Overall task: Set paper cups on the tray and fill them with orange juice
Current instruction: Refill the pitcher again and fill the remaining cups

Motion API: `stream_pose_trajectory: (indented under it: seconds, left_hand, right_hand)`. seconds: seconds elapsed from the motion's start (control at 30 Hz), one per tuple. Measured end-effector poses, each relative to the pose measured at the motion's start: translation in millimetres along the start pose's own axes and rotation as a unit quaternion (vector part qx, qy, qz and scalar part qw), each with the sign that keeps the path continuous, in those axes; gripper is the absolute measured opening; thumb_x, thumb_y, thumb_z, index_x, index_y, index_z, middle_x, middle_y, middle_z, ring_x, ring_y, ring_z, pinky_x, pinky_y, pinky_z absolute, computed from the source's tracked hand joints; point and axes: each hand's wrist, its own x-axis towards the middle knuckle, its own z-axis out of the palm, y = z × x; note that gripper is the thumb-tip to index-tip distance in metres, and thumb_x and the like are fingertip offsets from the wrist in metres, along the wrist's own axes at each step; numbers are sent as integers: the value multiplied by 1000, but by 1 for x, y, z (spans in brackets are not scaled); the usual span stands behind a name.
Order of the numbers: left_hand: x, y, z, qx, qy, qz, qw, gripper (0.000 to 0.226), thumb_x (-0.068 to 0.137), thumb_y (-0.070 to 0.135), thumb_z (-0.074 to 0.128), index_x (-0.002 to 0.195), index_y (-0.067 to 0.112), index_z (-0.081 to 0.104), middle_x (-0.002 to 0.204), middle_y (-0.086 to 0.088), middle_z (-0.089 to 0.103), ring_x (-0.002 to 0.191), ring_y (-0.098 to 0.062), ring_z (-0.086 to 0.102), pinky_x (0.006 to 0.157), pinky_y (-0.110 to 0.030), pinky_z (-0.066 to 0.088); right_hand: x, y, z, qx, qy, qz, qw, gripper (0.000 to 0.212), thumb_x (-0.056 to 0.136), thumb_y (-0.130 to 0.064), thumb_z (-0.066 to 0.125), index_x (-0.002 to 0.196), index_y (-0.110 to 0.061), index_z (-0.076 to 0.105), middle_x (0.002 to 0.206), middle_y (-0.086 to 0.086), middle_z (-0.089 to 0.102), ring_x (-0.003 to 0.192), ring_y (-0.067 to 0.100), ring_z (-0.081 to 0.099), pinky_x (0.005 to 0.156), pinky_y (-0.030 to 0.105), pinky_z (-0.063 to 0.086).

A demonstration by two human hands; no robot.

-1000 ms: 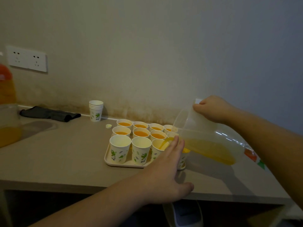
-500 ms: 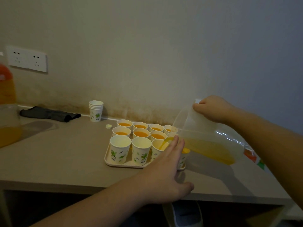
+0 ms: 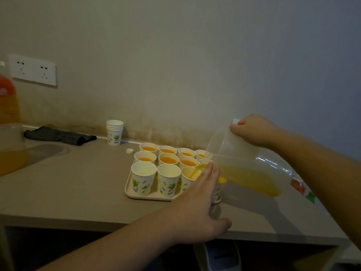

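right hand: fingers clenched on tilted jug, juice streaming into front-row cup | left hand: fingers released, straight, before tray | tray on counter; seven visible cups filled, two front cups empty

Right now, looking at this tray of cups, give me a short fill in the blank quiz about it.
1. The right hand tips a clear ____ of juice toward the tray.
2. In the front row, the two leftmost cups hold ____ juice.
3. The stack of spare cups stands beside the tray on the ____.
4. The left hand has its fingers ____.

Missing words: jug; no; counter; straight
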Motion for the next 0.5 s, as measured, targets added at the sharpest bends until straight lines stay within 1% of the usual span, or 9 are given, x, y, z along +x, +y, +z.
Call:
stream_pose_trajectory:
  seconds: [0.1, 0.23, 0.37, 0.5]
  left_hand:
    - [0, 0, 0, -1, 1, 3, 1000, 117, 88, 53, 72, 157, 41, -21, 158, 30, -34, 152, 0, -12, 123, -28, 12]
    - [0, -1, 0, -2, 0, 1, 1000, 117, 88, 52, 72, 157, 41, -21, 157, 31, -35, 152, -1, -11, 122, -27, 12]
    - [-1, 0, -1, -4, -3, 0, 1000, 116, 88, 51, 72, 157, 41, -21, 157, 30, -34, 152, 0, -11, 121, -27, 11]
    - [-1, 0, -2, -2, -4, -1, 1000, 116, 88, 53, 71, 156, 41, -22, 157, 30, -35, 152, -1, -12, 122, -29, 12]
  right_hand:
    - [0, 0, -1, 4, -2, 1, 1000, 44, 97, -28, 47, 60, -5, 51, 60, 12, 44, 63, 28, 45, 58, 31, 34]
    - [1, -1, 0, 5, -4, 2, 1000, 44, 97, -29, 46, 63, -3, 55, 62, 12, 46, 62, 27, 45, 58, 30, 34]
    - [0, -2, 0, 1, -6, -3, 1000, 45, 98, -28, 46, 60, -5, 52, 62, 12, 45, 61, 26, 44, 58, 31, 33]
    - [-1, -3, -2, 6, -2, -5, 1000, 44, 98, -28, 46, 64, -1, 54, 62, 14, 44, 63, 29, 44, 59, 32, 34]
